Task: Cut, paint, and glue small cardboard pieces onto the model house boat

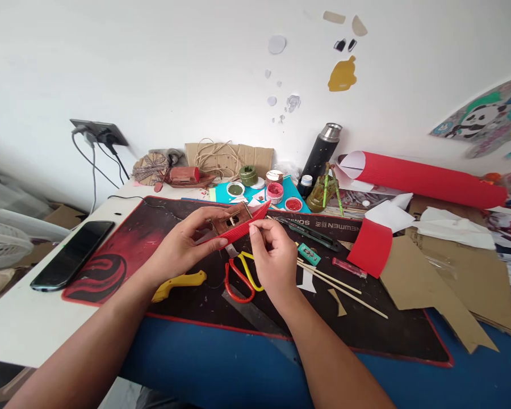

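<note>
A small brown model with red ribbed paper (240, 229) along its near side is held above the dark mat. My left hand (191, 237) grips its left end, thumb on the near side and fingers behind. Closed in a pinch, my right hand (272, 244) is at the right part of the red paper; whether anything small is between the fingertips cannot be made out. Below the model lie scissors with red and yellow handles (239, 284). A yellow-handled tool (183, 282) rests partly behind my left forearm.
A phone (73, 255) lies at the left. Open paint pots (275, 192), a black flask (322, 150) and a red paper roll (430, 179) stand or lie at the back. Thin sticks (340, 284), a cutter (309, 232) and cardboard (421, 278) are to the right.
</note>
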